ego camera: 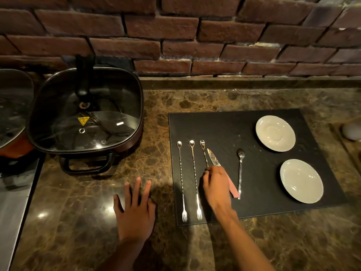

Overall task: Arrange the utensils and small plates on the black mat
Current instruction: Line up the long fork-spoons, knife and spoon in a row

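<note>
matt black mat (pixel 254 173), glossy marble counter (pixel 78 222)

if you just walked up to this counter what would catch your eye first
The rectangular black mat on the brown marble counter stands out, with two round white plates at its right and slim steel spoons at its left. The right hand rests on the utensils; a glass-lidded square black pot sits left.

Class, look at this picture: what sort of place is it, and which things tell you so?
Probably a kitchen or dining counter: a marble worktop, a lidded cooking pot, and spoons and small plates on a black mat.
</note>
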